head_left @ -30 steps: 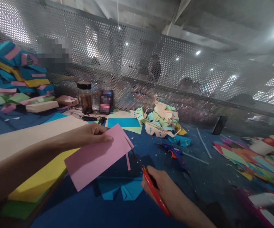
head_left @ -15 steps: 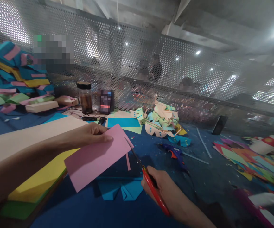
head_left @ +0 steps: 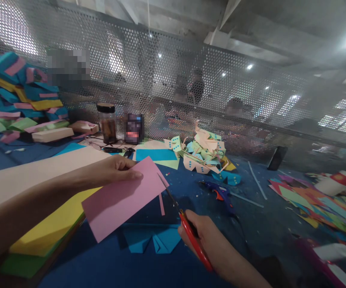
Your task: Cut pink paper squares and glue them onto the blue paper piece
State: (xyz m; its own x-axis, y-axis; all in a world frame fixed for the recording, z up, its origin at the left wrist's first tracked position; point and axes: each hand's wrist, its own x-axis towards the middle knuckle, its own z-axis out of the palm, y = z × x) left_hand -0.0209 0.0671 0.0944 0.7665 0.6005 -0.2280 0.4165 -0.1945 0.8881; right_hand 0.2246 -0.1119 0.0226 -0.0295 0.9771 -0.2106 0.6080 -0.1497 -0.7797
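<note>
My left hand (head_left: pixel 123 168) pinches the top edge of a pink sheet of paper (head_left: pixel 121 200), holding it tilted above the table. Wrapped around the red handles of a pair of scissors (head_left: pixel 194 242) is my right hand (head_left: pixel 205 230). The scissors' blades lie at the sheet's right edge, near its upper corner. A narrow pink strip (head_left: pixel 161 204) hangs below that edge, close to the blades. Beneath the sheet, a folded blue paper piece (head_left: pixel 153 239) rests on the dark blue table.
A blue glue gun (head_left: pixel 221 194) lies right of centre, before a pile of folded paper pieces (head_left: pixel 203 150). Yellow paper (head_left: pixel 55 224) sits at left, and a jar (head_left: pixel 107 124) stands behind. Coloured scraps (head_left: pixel 313 200) and a paper cup (head_left: pixel 337 182) are at right.
Almost nothing differs. The lower left corner of the pink sheet and the scissors' handles have shifted very slightly; both hands keep their hold.
</note>
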